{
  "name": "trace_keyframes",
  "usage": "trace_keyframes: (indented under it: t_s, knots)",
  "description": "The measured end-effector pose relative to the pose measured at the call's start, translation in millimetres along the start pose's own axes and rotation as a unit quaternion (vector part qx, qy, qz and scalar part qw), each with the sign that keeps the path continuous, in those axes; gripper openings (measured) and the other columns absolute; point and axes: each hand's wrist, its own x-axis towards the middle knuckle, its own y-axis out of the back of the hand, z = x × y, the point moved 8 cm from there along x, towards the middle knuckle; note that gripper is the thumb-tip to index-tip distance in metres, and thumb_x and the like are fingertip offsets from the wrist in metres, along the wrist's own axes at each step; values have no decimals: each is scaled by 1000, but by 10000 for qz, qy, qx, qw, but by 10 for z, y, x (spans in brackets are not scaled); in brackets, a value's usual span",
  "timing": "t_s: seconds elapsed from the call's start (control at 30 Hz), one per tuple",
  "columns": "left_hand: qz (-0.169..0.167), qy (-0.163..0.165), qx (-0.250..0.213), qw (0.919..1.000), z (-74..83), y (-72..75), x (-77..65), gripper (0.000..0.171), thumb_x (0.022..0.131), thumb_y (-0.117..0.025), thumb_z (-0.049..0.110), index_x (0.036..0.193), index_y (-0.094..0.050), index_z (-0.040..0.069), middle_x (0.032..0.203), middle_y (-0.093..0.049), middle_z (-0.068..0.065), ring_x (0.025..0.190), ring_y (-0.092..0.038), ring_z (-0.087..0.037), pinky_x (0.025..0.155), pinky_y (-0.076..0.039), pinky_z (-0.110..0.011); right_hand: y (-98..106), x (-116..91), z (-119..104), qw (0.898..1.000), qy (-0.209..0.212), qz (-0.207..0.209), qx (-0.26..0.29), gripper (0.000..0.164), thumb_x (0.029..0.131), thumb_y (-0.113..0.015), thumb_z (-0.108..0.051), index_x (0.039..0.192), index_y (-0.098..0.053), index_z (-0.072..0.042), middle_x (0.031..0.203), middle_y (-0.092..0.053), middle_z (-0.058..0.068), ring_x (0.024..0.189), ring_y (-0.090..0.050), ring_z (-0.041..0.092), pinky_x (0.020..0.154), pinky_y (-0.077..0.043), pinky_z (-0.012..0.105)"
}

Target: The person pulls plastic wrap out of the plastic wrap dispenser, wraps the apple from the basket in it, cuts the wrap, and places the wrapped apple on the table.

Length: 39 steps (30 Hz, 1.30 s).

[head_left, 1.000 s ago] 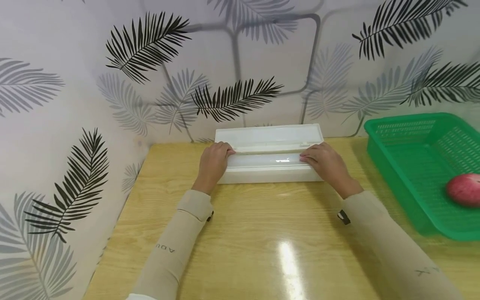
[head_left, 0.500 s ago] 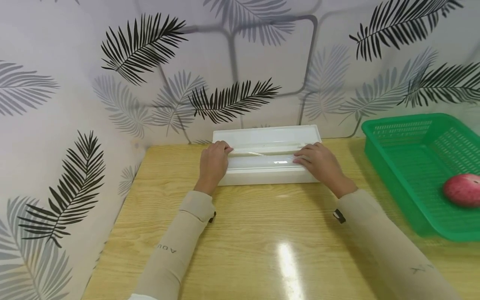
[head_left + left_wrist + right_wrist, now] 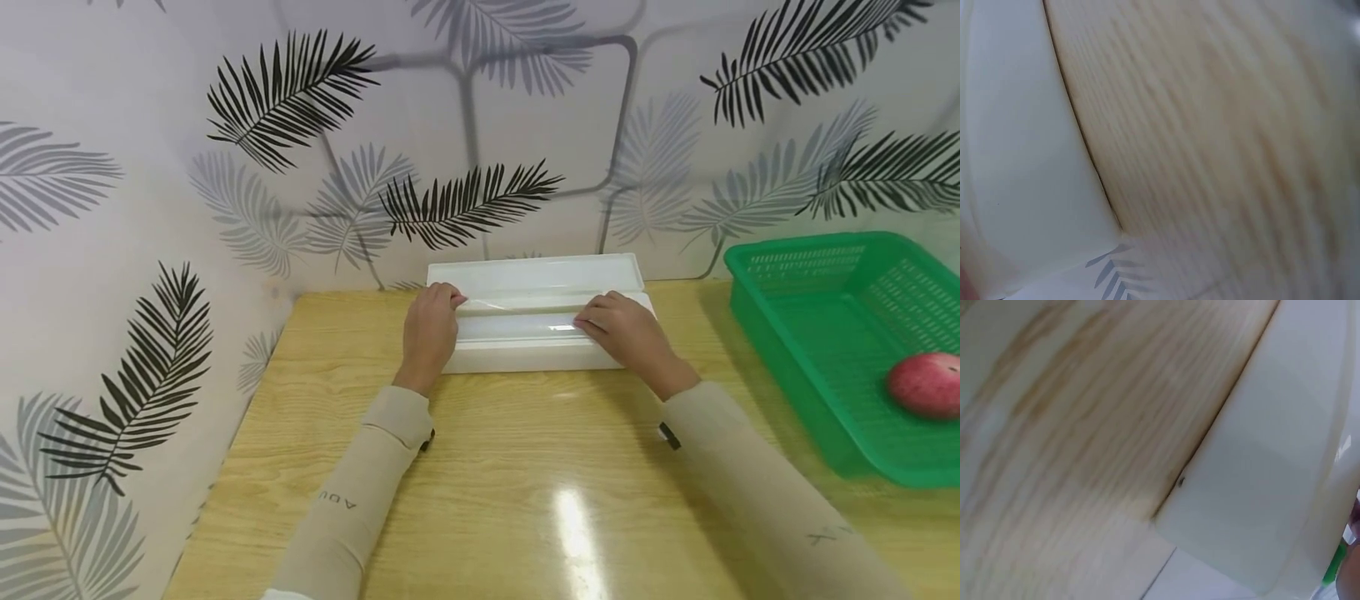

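A long white cling film dispenser [image 3: 536, 359] lies on the table with its lid [image 3: 536, 273] raised toward the wall. Inside it is a roll of clear cling film [image 3: 510, 326], with a thin glinting strip of film stretching from the left fingertips. My left hand [image 3: 431, 333] is at the box's left end, thumb and fingers pinching the film edge. Over the right part of the roll, my right hand [image 3: 626, 333] pinches the film with bent fingers. Both wrist views show mostly the box's white side, the left one [image 3: 1029, 144] and the right one [image 3: 1254, 462].
A green plastic basket [image 3: 802, 367] stands to the right, holding a reddish round fruit [image 3: 930, 385]. The wood-grain table [image 3: 517, 467] meets a leaf-patterned wall [image 3: 315, 208] behind the box and along the left.
My right hand has slid left along the roll, away from the box's right end. My left hand keeps nearly the same place at the left end. The lid stays raised.
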Motion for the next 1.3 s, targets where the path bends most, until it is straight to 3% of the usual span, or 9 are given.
trace_keyframes:
  t_s: [0.27,0.5,0.6,0.73,0.83,0.93,1.03,1.3]
  knots:
    - [227,-99,-5,9997,12,48,-1,23,88,-51,26,83,-59,4,77,-58,-5,69,-51,-21,61,-44,-29,53,13,-62,9971,246,598,-397,11,83,-61,-14,88,-60,-4,83,-60,5,73,-56,20,60,-47,32]
    - [296,-211,-135,9992,16,98,-24,23,87,-51,27,85,-59,6,79,-58,-4,72,-52,-19,67,-44,-27,111,37,-94,9849,524,890,-1388,14,88,-52,-18,91,-54,-5,70,-58,5,53,-54,19,37,-37,29]
    - [336,-339,-229,9986,25,116,-33,21,85,-53,27,85,-59,6,79,-58,-3,73,-52,-19,67,-44,-27,114,29,-93,9846,821,719,-1363,16,85,-57,-17,95,-52,-5,73,-59,4,54,-54,17,38,-37,27]
    - [302,-538,-491,9969,12,131,-54,16,86,-53,23,86,-58,7,82,-57,-2,75,-51,-18,68,-43,-26,53,-10,-96,9865,1278,6,-1021,34,80,-62,-3,112,-51,-5,86,-57,5,72,-56,19,56,-47,30]
    - [117,-765,-861,9933,-9,136,-75,13,89,-50,17,89,-58,7,85,-56,-2,79,-49,-17,72,-42,-25,31,-49,-67,9849,1422,-330,-931,48,79,-60,4,124,-45,-4,93,-55,9,82,-55,23,69,-48,33]
    - [-81,-996,-1198,9878,-23,142,-93,13,91,-46,12,92,-58,5,88,-57,-4,82,-47,-18,76,-39,-24,91,-72,8,9894,1237,-262,-711,44,79,-58,4,122,-49,-2,93,-55,12,83,-54,25,68,-48,34]
    - [-137,-1165,-1378,9835,-14,170,-99,14,91,-46,8,93,-59,4,88,-58,-5,82,-48,-19,79,-39,-25,179,-108,126,9948,921,-93,-429,32,77,-57,6,109,-58,0,91,-55,13,82,-53,26,67,-47,34]
    - [-379,-1285,-875,9871,-68,170,-168,14,88,-53,10,98,-61,4,92,-59,-5,88,-50,-18,83,-42,-24,308,-198,295,9989,376,106,-258,12,76,-65,1,88,-63,1,83,-55,11,77,-53,26,66,-47,36]
